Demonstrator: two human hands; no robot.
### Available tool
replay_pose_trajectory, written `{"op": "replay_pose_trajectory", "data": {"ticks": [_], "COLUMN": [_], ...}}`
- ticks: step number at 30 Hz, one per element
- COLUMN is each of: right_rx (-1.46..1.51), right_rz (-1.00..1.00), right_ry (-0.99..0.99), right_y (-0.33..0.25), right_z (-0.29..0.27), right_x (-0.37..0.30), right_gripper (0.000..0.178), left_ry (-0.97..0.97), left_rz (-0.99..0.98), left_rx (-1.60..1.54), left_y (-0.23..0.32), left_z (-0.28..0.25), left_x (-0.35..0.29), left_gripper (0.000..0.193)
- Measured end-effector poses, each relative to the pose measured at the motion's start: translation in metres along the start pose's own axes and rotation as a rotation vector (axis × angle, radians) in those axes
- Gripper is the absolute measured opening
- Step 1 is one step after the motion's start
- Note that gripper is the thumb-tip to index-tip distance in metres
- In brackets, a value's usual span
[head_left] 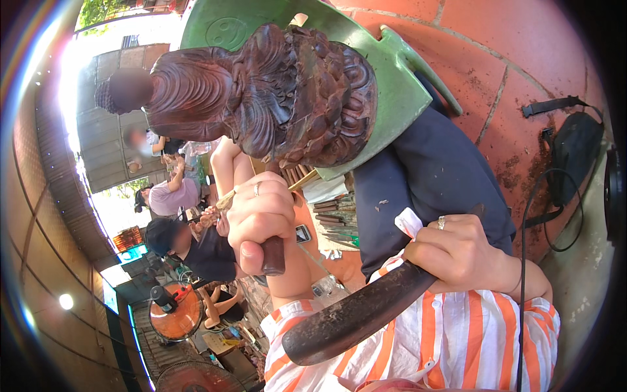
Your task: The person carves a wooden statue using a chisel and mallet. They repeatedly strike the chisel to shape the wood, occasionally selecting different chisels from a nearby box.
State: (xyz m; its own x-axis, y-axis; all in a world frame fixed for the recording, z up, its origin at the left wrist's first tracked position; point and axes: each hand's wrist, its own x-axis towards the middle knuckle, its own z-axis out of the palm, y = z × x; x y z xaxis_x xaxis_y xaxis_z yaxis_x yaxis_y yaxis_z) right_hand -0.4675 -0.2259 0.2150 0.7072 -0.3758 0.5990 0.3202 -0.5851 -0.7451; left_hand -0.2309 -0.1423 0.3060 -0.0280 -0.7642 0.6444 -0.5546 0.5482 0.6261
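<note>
A: The room is a roofed workshop with a floor (483,49) of orange-red tiles, scattered with dark debris. What occupies the background?

B: Several people; the nearest wears a dark cap (162,235) and a black top, and another a pale purple shirt (168,197). A round, orange fan-like object (176,312) stands beyond them.

A: Where is the principal object?

B: The carved statue (261,98), dark brown, with draped robes and a petalled base, is set on a green plastic chair (408,108). Its base lies just inside the chair edge nearest the wearer's dark trousers (424,189).

A: Describe the hands.

B: The left hand (261,212) is closed around a brown tool handle (273,256), whose blunt end projects past the thumb; the working end cannot be made out. This fist is just beside the statue; whether the two touch cannot be told. The right hand (460,251) grips a dark curved club (359,317) near its narrower end, the thicker end crossing in front of an orange-and-white striped shirt (473,326).

A: And on the floor?

B: Slim tools (333,214) lie in a row beyond the trousers; a black strapped pouch (576,157) rests near the floor's edge, beside a grey surface (581,261).
</note>
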Motion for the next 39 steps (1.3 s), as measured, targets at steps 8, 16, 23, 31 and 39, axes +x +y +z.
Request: {"op": "replay_pose_trajectory", "data": {"ticks": [8,16,23,31,39], "right_rx": [-0.241,-0.366,-0.330,0.182,0.891], "right_rz": [-0.043,0.093,0.122,0.420,0.400], "right_ry": [0.300,0.154,0.135,0.110,0.284], "right_y": [-0.017,-0.029,-0.012,0.017,0.024], "right_z": [0.004,-0.018,-0.014,-0.029,-0.044], "right_x": [0.034,0.043,0.031,-0.002,0.015], "right_gripper": [0.014,0.019,0.020,0.036,0.078], "left_ry": [0.024,0.130,0.023,0.104,-0.486], "left_rz": [-0.139,-0.263,-0.250,0.096,0.200], "left_rx": [-0.035,-0.114,-0.116,0.194,0.475], "left_y": [-0.003,0.002,-0.001,0.056,0.027], "left_z": [0.003,0.002,0.001,0.023,0.049], "left_x": [0.018,0.031,0.030,0.008,0.025], "left_gripper": [0.044,0.052,0.057,0.032,0.022]}}
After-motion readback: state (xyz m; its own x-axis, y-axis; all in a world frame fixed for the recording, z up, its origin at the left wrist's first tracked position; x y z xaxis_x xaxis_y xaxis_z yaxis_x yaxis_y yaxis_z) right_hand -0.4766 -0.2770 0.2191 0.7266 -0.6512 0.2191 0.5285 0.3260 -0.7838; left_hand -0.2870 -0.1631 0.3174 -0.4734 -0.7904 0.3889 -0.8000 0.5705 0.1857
